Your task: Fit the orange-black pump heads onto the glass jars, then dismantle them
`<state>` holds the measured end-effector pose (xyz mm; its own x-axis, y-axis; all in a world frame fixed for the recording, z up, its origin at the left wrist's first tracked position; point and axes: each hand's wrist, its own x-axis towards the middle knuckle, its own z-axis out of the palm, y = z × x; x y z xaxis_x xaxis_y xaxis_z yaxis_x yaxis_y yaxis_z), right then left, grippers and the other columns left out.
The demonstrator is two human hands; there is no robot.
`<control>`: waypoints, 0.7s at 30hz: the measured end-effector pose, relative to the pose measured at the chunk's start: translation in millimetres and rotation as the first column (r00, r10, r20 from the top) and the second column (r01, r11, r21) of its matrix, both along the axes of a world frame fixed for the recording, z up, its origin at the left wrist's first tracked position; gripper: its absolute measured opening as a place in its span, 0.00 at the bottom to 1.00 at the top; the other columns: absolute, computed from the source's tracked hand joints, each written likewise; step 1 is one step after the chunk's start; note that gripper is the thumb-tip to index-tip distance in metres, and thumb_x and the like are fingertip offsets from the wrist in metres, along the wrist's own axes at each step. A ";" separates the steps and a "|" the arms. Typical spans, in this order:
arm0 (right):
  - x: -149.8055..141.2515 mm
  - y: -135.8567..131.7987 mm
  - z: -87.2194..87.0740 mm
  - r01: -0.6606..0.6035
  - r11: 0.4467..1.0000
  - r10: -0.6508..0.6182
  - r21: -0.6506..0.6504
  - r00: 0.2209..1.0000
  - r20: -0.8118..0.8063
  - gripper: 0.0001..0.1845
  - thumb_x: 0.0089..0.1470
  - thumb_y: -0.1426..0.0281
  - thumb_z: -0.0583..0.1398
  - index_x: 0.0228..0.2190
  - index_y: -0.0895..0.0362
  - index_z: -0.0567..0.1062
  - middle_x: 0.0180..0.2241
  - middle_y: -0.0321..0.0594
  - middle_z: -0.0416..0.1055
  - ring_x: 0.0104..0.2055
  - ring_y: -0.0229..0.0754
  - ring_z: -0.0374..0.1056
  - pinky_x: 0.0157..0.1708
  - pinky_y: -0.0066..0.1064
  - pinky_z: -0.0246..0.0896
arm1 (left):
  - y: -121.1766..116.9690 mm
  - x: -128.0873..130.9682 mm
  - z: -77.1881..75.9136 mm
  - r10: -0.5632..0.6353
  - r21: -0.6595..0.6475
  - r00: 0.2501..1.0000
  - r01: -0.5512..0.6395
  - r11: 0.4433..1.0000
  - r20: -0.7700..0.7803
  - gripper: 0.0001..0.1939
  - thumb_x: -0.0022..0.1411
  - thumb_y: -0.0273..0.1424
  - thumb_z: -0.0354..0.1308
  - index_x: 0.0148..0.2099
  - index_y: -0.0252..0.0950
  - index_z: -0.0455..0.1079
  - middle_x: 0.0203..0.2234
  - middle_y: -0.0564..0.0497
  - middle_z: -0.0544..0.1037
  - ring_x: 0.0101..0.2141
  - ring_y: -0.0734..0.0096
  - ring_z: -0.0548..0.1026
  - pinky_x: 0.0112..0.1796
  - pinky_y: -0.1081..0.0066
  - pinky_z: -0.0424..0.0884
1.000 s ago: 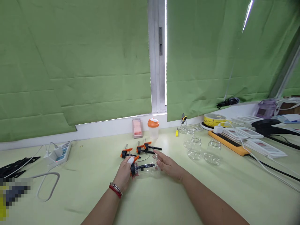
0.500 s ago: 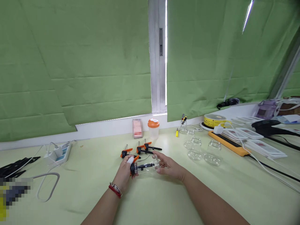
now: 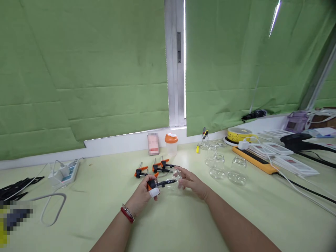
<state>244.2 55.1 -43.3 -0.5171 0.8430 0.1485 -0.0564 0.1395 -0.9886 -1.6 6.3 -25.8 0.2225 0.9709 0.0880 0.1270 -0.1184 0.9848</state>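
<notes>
My left hand (image 3: 144,195), with a white wrap on one finger and a red bracelet at the wrist, is closed on an orange and black clamp (image 3: 157,183) just above the table. My right hand (image 3: 193,183) curls round a clear glass jar (image 3: 175,179) at the clamp's far end. The clamp's black bar reaches toward the jar. Both hands are at the middle of the pale green table (image 3: 168,224). Three more orange and black clamps (image 3: 154,167) lie just behind them.
Several clear glass jars (image 3: 225,168) stand to the right, by a yellow power strip (image 3: 256,160) with a white cable. An orange-lidded cup (image 3: 171,144) and a pink box (image 3: 153,143) are at the back. A white power strip (image 3: 65,171) and grey cable lie left.
My left hand has turned its grip on the clamp, the wrapped finger now below it. Clamp and jar have lifted slightly and shifted away from me. My right hand stays on the jar.
</notes>
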 end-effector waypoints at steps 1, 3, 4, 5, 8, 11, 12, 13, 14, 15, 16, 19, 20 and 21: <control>-0.5 0.1 -0.6 0.001 1.000 -0.001 -0.003 1.000 -0.002 0.36 0.50 0.56 0.61 0.57 0.50 0.58 0.50 0.46 0.64 0.34 0.39 0.68 0.32 0.32 0.60 | 0.1 -0.1 -0.2 -0.001 0.001 1.000 0.001 1.000 -0.004 0.16 0.52 0.31 0.60 0.43 0.40 0.61 0.28 0.58 0.68 0.23 0.77 0.70 0.31 0.70 0.68; -1.6 0.3 -1.6 0.004 1.000 -0.004 -0.009 1.000 -0.006 0.36 0.49 0.55 0.61 0.57 0.51 0.58 0.48 0.46 0.65 0.34 0.39 0.68 0.31 0.31 0.61 | 0.3 -0.5 -0.7 -0.002 -0.001 1.000 0.002 1.000 -0.011 0.16 0.53 0.32 0.60 0.44 0.40 0.60 0.27 0.59 0.68 0.22 0.77 0.69 0.31 0.70 0.68; -2.1 0.4 -2.0 0.007 1.000 -0.007 -0.013 1.000 -0.005 0.36 0.49 0.55 0.61 0.57 0.52 0.58 0.48 0.46 0.65 0.34 0.39 0.68 0.31 0.31 0.61 | 0.3 -0.8 -1.0 -0.003 -0.003 1.000 0.003 1.000 -0.013 0.17 0.53 0.32 0.60 0.44 0.40 0.60 0.26 0.59 0.68 0.22 0.77 0.69 0.31 0.70 0.68; -2.4 0.5 -2.2 0.011 1.000 -0.011 -0.015 1.000 -0.003 0.37 0.49 0.54 0.61 0.57 0.52 0.59 0.47 0.45 0.65 0.34 0.39 0.68 0.30 0.31 0.61 | 0.3 -0.9 -1.2 -0.004 -0.003 1.000 0.004 1.000 -0.014 0.17 0.53 0.32 0.60 0.44 0.40 0.60 0.26 0.59 0.68 0.22 0.76 0.69 0.31 0.70 0.68; -2.8 0.5 -2.3 0.018 1.000 -0.018 -0.017 1.000 0.003 0.37 0.49 0.54 0.61 0.57 0.53 0.59 0.45 0.45 0.66 0.33 0.39 0.68 0.30 0.31 0.61 | -0.3 -1.2 -1.0 -0.006 0.003 1.000 0.006 1.000 -0.023 0.17 0.53 0.32 0.60 0.44 0.40 0.59 0.26 0.59 0.67 0.23 0.76 0.69 0.31 0.71 0.68; -3.3 0.0 -1.8 0.026 1.000 -0.026 -0.017 1.000 0.008 0.36 0.50 0.53 0.60 0.57 0.54 0.59 0.40 0.42 0.68 0.29 0.38 0.68 0.29 0.31 0.62 | -1.2 -1.1 0.3 -0.005 0.001 0.999 0.005 1.000 -0.037 0.17 0.53 0.31 0.59 0.44 0.40 0.59 0.27 0.58 0.67 0.23 0.76 0.69 0.31 0.71 0.68; -3.6 -0.3 -1.6 0.033 0.999 -0.033 -0.019 0.999 0.014 0.36 0.50 0.52 0.59 0.57 0.53 0.59 0.39 0.41 0.68 0.28 0.37 0.68 0.29 0.31 0.62 | -1.5 -1.1 0.8 -0.004 -0.001 0.999 0.004 1.000 -0.038 0.16 0.53 0.31 0.59 0.44 0.40 0.59 0.27 0.58 0.67 0.23 0.76 0.69 0.31 0.71 0.68; -3.9 -0.6 -1.4 0.041 0.999 -0.040 -0.022 0.999 0.024 0.37 0.50 0.51 0.59 0.56 0.53 0.59 0.38 0.40 0.68 0.27 0.37 0.69 0.29 0.30 0.62 | -1.7 -1.1 1.3 -0.004 -0.002 0.999 0.004 1.000 -0.038 0.16 0.53 0.31 0.59 0.44 0.40 0.59 0.27 0.58 0.67 0.23 0.76 0.69 0.31 0.71 0.68; -4.2 -0.8 -1.3 0.047 0.999 -0.046 -0.026 0.998 0.035 0.37 0.50 0.50 0.59 0.56 0.53 0.59 0.36 0.39 0.69 0.26 0.36 0.69 0.28 0.30 0.62 | -1.9 -1.1 1.6 -0.005 -0.003 0.999 0.005 1.000 -0.036 0.16 0.53 0.31 0.59 0.44 0.40 0.59 0.27 0.58 0.67 0.22 0.77 0.69 0.31 0.71 0.68; -4.5 -0.9 -1.2 0.049 0.998 -0.048 -0.031 0.998 0.045 0.37 0.50 0.50 0.58 0.56 0.53 0.60 0.35 0.38 0.69 0.25 0.36 0.69 0.28 0.30 0.62 | -2.0 -1.0 1.8 -0.005 -0.003 0.999 0.005 1.000 -0.032 0.17 0.52 0.31 0.59 0.44 0.40 0.60 0.27 0.58 0.67 0.22 0.77 0.69 0.30 0.71 0.68; -4.9 -1.0 -1.2 0.050 0.998 -0.048 -0.036 0.997 0.054 0.37 0.50 0.49 0.57 0.56 0.53 0.60 0.34 0.38 0.70 0.25 0.36 0.68 0.27 0.29 0.62 | -2.1 -1.0 1.9 -0.007 -0.004 1.000 0.007 1.000 -0.029 0.17 0.52 0.31 0.59 0.44 0.40 0.60 0.27 0.58 0.67 0.22 0.77 0.69 0.30 0.71 0.68; -5.7 -1.0 -1.2 0.062 0.996 -0.056 -0.062 0.995 0.086 0.36 0.51 0.46 0.55 0.55 0.54 0.61 0.31 0.38 0.72 0.22 0.35 0.67 0.24 0.28 0.60 | -1.9 -0.7 1.4 -0.016 -0.014 1.000 0.016 1.000 -0.026 0.18 0.51 0.31 0.60 0.44 0.40 0.60 0.28 0.58 0.66 0.22 0.78 0.68 0.29 0.71 0.69; -5.9 -1.0 -1.2 0.070 0.995 -0.063 -0.073 0.993 0.098 0.36 0.51 0.46 0.54 0.54 0.54 0.62 0.30 0.38 0.72 0.21 0.35 0.67 0.23 0.27 0.59 | -1.8 -0.5 1.2 -0.019 -0.018 1.000 0.018 1.000 -0.024 0.19 0.51 0.32 0.61 0.44 0.40 0.60 0.28 0.58 0.65 0.23 0.77 0.68 0.29 0.71 0.69; -6.2 -1.0 -1.3 0.077 0.994 -0.067 -0.082 0.992 0.109 0.36 0.51 0.45 0.53 0.54 0.55 0.63 0.29 0.38 0.73 0.19 0.35 0.66 0.22 0.27 0.57 | -1.7 -0.4 1.1 -0.022 -0.024 1.000 0.021 0.999 -0.020 0.20 0.50 0.32 0.62 0.44 0.40 0.60 0.29 0.57 0.65 0.23 0.77 0.68 0.28 0.71 0.69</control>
<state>238.1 54.1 -44.5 -0.4635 0.8858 0.0214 0.0563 0.0536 -0.9970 -2.0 4.6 -24.7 0.2451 0.9677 0.0600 0.1451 -0.0977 0.9846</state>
